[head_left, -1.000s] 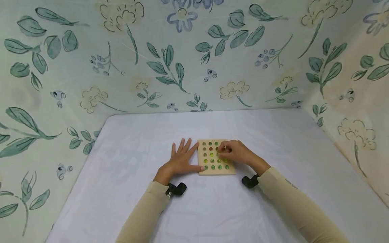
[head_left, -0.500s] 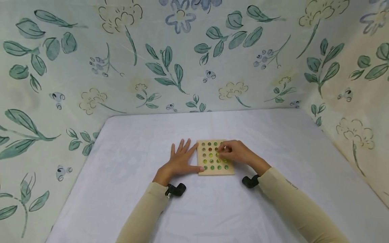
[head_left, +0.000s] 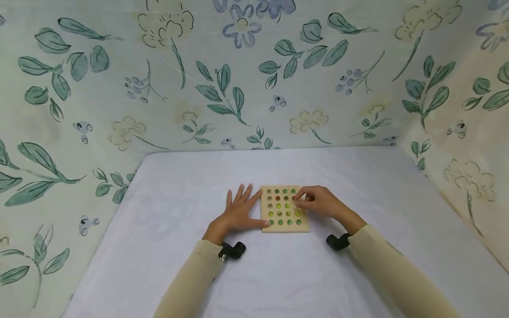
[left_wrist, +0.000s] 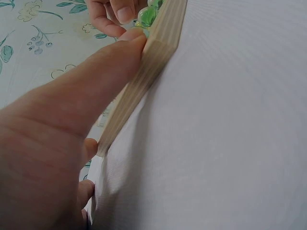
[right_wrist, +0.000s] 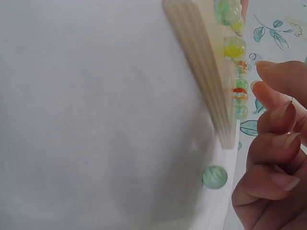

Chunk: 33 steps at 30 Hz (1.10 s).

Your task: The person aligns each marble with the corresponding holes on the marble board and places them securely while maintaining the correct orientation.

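Note:
A square wooden board lies on the white cloth, set with rows of glass marbles in green, yellow and red. My left hand spreads its fingers beside the board. Its thumb touches the near left corner and the index fingertip meets the left edge. Over the board's right side is my right hand, thumb and index fingertips slightly apart next to the marbles. I see nothing between them in the right wrist view; the other fingers are curled. A loose pale green marble lies on the cloth off the board.
The white cloth covers the tabletop around the board. Behind and at the sides hangs a curtain-like backdrop with leaves and flowers. A small black device sits at the right wrist, another at the left.
My right hand has moved right, from over the board's middle to its right side, uncovering more marbles. The left hand keeps its place at the board's left edge.

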Each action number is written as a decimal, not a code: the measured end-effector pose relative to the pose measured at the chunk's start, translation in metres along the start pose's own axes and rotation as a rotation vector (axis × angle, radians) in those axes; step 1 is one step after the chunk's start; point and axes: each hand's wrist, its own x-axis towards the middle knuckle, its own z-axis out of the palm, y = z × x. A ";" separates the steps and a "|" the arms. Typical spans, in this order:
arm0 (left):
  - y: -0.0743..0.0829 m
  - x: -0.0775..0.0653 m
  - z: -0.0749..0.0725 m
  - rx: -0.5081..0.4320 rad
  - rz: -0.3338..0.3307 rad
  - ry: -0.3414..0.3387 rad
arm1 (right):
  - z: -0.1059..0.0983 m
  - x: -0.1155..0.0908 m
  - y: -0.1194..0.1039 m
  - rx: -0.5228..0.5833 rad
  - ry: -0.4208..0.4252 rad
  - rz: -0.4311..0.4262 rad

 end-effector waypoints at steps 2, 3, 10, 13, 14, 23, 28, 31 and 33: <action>0.001 0.000 0.001 0.004 0.004 0.000 | -0.002 -0.003 0.003 -0.008 0.007 0.007; 0.001 0.000 0.001 0.001 0.004 0.002 | -0.002 -0.004 0.004 -0.009 0.011 0.008; 0.001 0.000 0.001 -0.001 0.000 0.003 | -0.011 -0.007 0.009 -0.027 0.022 0.001; 0.002 0.000 0.000 0.001 0.003 0.008 | -0.014 -0.009 0.011 -0.026 0.032 0.003; 0.002 0.000 0.000 0.004 0.004 0.010 | -0.014 -0.010 0.013 -0.026 0.033 0.008; 0.002 -0.001 0.002 -0.004 0.005 0.006 | -0.017 -0.018 0.022 -0.017 0.038 0.069; 0.002 -0.001 0.003 0.002 0.008 0.006 | -0.019 -0.021 0.026 -0.016 0.033 0.083; 0.003 -0.001 0.001 0.000 0.006 0.008 | -0.021 -0.022 0.029 -0.016 0.034 0.079; 0.003 -0.002 0.001 -0.001 0.005 0.009 | -0.021 -0.022 0.030 -0.016 0.039 0.085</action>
